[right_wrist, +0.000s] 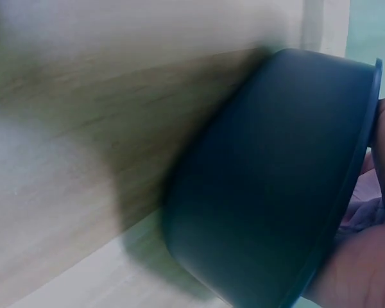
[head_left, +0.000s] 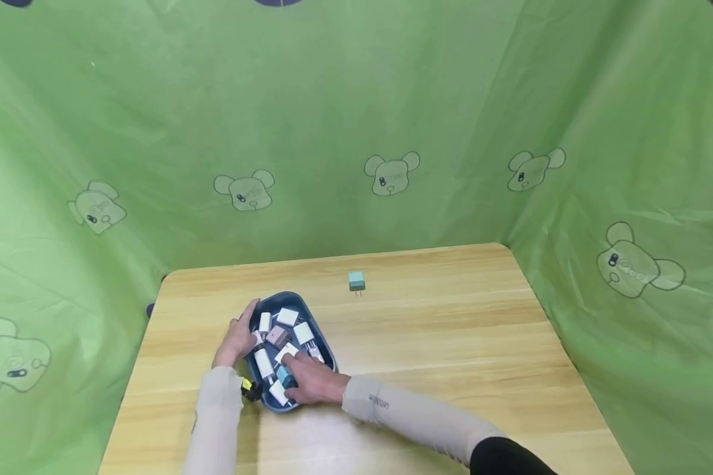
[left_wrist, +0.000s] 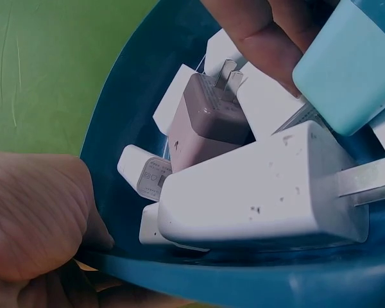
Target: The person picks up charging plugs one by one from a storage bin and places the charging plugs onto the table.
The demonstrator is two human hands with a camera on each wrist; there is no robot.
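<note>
A dark blue plastic basin [head_left: 327,336] stands on the table, filled with charger plugs. My left hand [head_left: 237,340] grips its left rim, thumb over the inside and fingers under the outer wall in the left wrist view. My right hand [head_left: 316,381] reaches over the near right rim into the basin. Its fingers and thumb lie on either side of a light blue charger [left_wrist: 350,67], with a fingertip close to a white charger [left_wrist: 266,102]. A pinkish-brown charger [left_wrist: 202,122] and a long white charger [left_wrist: 256,192] lie nearby. The right thumb's contact is hidden.
Another light blue charger [head_left: 356,280], prongs toward me, lies near the far edge of the wooden table [head_left: 451,316]. Green printed sheeting [head_left: 356,119] hangs around the table. A black and yellow item [head_left: 251,389] sits by the left wrist, beside the basin.
</note>
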